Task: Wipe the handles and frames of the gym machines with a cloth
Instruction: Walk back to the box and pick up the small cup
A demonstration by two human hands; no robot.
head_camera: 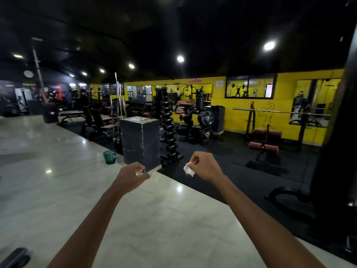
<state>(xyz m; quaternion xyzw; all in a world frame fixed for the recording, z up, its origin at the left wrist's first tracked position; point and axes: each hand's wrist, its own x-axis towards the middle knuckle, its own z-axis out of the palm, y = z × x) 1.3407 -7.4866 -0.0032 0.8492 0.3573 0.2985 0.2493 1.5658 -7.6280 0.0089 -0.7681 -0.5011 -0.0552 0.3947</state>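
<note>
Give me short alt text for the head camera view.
Two bare arms reach forward over a pale tiled gym floor; the right hand grips a crumpled white cloth. Ahead stand a black box, a dumbbell rack and yellow walls.

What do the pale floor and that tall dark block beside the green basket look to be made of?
The pale floor looks like polished marble or glossy tile: faint grey veining and mirror-like reflections of the ceiling lights. The dark block seems painted wood or stone, matt black, with pale chipped edges and a scuffed top; which one is unclear.
</note>
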